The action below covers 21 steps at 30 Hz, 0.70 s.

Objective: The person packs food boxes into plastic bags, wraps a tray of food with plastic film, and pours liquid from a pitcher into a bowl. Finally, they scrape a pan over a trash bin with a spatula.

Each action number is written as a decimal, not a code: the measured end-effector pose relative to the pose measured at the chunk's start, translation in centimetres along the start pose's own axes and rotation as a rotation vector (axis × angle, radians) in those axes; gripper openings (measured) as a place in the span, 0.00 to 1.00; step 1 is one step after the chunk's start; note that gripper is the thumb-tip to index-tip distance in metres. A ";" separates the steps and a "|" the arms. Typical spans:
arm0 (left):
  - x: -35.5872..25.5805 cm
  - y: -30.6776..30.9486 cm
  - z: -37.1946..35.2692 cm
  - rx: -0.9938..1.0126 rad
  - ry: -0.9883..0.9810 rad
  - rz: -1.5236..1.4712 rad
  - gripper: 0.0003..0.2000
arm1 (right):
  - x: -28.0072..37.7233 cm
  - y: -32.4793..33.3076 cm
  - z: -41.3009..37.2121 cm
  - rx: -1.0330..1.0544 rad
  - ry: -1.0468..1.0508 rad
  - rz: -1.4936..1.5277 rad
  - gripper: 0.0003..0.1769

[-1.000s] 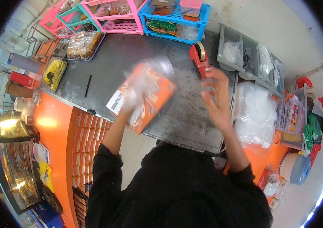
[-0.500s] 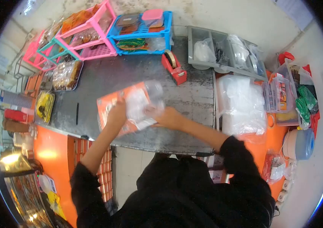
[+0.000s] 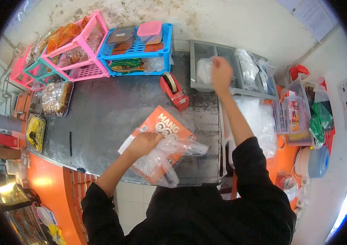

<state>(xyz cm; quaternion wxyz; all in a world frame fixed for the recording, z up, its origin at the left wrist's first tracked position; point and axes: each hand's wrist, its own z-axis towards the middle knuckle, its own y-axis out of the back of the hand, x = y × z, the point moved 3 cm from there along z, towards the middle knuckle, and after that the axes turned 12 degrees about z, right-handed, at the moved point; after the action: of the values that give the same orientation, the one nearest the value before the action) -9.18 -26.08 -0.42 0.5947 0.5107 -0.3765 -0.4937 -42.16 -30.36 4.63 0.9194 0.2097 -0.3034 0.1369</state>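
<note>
An orange printed box (image 3: 154, 122) lies tilted on the dark worktop, partly covered by a clear plastic bag (image 3: 169, 149). On the box's left part rests my left hand (image 3: 144, 143), its fingers curled on the plastic bag at the box. My right hand (image 3: 222, 73) is raised over the grey divided tray (image 3: 216, 88), at the compartment with white plastic bags (image 3: 204, 71). Its fingers are blurred, and whether they hold anything is unclear. Left of the tray a red tape dispenser (image 3: 177, 96) stands on the worktop.
Pink (image 3: 84, 47) and blue racks (image 3: 137, 73) with packed food line the wall. Wrapped trays (image 3: 57, 99) and a black pen (image 3: 70, 143) lie at the left. Stacked clear bags (image 3: 255, 122) and a plastic bin (image 3: 300, 87) are at the right.
My right hand has left the box and moved up and right to the grey tray. The box has turned and sits lower, with the plastic bag spread over it. The view has shifted.
</note>
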 end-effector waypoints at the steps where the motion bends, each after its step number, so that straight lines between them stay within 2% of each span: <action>1: -0.1 0.0 -0.1 0.024 0.035 0.015 0.09 | -2.7 0.9 0.8 0.130 -0.263 -0.141 0.06; 3: -0.7 0.0 -0.2 0.071 0.168 0.073 0.10 | -9.4 -1.5 0.7 0.433 -0.055 -0.049 0.05; 4: -1.8 0.6 0.2 0.069 0.183 0.084 0.10 | -11.4 -3.2 0.7 0.437 -0.044 -0.034 0.05; 6: -3.2 1.3 0.4 0.245 0.648 0.104 0.12 | -14.8 -7.0 0.2 0.839 -0.218 -0.334 0.06; 7: -3.8 1.0 0.5 0.250 0.666 0.109 0.12 | -15.1 -7.9 0.3 0.850 -0.210 -0.320 0.06; 9: -4.3 0.8 0.0 -0.057 0.955 -0.135 0.13 | -15.4 -8.4 -0.3 0.618 -0.113 -0.421 0.07; 10: -4.7 0.3 0.3 -0.050 0.967 -0.134 0.13 | -14.8 -8.5 -0.5 0.630 -0.114 -0.413 0.07; 12: -5.5 -0.9 -0.5 -0.451 1.346 -0.748 0.14 | -13.1 -6.8 -0.1 0.496 -0.423 -0.464 0.07; 13: -6.0 -0.9 -0.4 -0.447 1.352 -0.748 0.14 | -12.1 -5.9 0.4 0.502 -0.426 -0.464 0.07; 15: -6.9 0.4 0.2 -0.323 1.132 -0.141 0.13 | -11.3 -4.7 0.8 0.764 -0.560 -0.306 0.10; 16: -7.1 0.3 0.0 -0.323 1.132 -0.144 0.13 | -11.7 -4.3 0.5 0.764 -0.560 -0.308 0.10; 18: -6.9 -0.3 -0.4 -0.345 1.155 -0.222 0.13 | -13.4 -4.1 0.1 0.595 -0.475 -0.143 0.09; 19: -6.9 -0.2 -0.5 -0.357 1.151 -0.222 0.13 | -14.8 -4.2 -0.2 0.588 -0.466 -0.144 0.09; 21: -6.6 -0.8 -1.4 -0.618 1.433 -0.956 0.16 | -16.4 -3.7 -0.1 0.336 -0.370 0.021 0.08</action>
<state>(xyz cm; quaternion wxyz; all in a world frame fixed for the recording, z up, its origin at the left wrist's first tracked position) -9.50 -19.34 -1.16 0.5286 0.6145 0.4829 -0.3313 -53.42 -35.61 -6.67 0.7990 0.3780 -0.4416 0.1541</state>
